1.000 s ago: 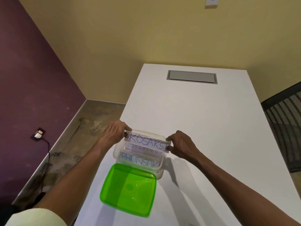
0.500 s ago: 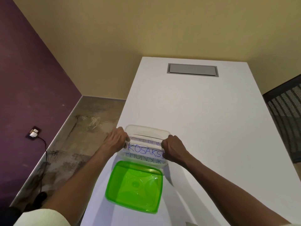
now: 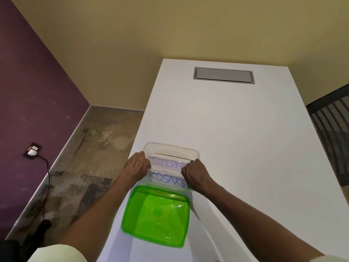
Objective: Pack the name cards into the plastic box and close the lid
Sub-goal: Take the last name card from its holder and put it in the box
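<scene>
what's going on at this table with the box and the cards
A person is packing white name cards into a clear plastic box on the white table. The left hand and right hand each hold an end of the card lettered KOSAKS, which sits in the box in front of the one starting STEPH. The translucent green lid is off, lying on the table just in front of the box, so closing is not yet done.
</scene>
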`<move>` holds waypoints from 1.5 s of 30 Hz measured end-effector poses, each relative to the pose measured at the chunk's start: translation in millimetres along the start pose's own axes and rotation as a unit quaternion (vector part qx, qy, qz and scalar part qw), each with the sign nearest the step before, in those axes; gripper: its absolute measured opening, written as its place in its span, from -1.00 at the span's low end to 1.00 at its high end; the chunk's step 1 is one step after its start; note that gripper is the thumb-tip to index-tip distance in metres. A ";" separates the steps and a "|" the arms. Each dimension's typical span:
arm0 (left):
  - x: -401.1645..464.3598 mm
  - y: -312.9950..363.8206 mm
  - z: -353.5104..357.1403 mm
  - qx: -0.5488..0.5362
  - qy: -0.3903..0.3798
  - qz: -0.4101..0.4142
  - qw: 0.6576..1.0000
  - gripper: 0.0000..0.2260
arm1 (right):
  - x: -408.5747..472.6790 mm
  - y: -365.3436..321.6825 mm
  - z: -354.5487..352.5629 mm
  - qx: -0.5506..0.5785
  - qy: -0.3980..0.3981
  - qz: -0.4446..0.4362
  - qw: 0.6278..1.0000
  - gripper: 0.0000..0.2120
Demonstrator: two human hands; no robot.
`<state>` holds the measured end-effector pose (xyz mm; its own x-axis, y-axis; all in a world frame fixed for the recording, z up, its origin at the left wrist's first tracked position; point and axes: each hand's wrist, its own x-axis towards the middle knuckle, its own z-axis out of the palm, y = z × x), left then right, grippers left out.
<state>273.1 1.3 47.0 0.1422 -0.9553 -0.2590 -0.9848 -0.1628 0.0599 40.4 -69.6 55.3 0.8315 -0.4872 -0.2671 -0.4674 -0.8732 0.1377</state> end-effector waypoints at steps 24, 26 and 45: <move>7.0 4.1 -1.2 0.018 0.027 0.009 0.999 -0.60 | -6.4 9.5 13.6 0.096 0.035 0.041 0.994 -0.86; 11.6 3.4 -3.6 -0.034 0.055 -0.017 0.998 -0.68 | -7.2 15.5 9.8 0.118 0.070 0.052 0.989 -0.87; 7.9 -23.2 5.9 -0.503 0.190 -0.332 0.775 -0.85 | -37.3 34.5 22.1 0.486 0.117 0.337 0.798 -0.72</move>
<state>296.5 -1.0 37.9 0.7918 -0.5505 -0.2647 -0.1326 -0.5779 0.8053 -13.4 -81.3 49.0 0.2726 -0.9306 -0.2445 -0.7501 -0.0464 -0.6597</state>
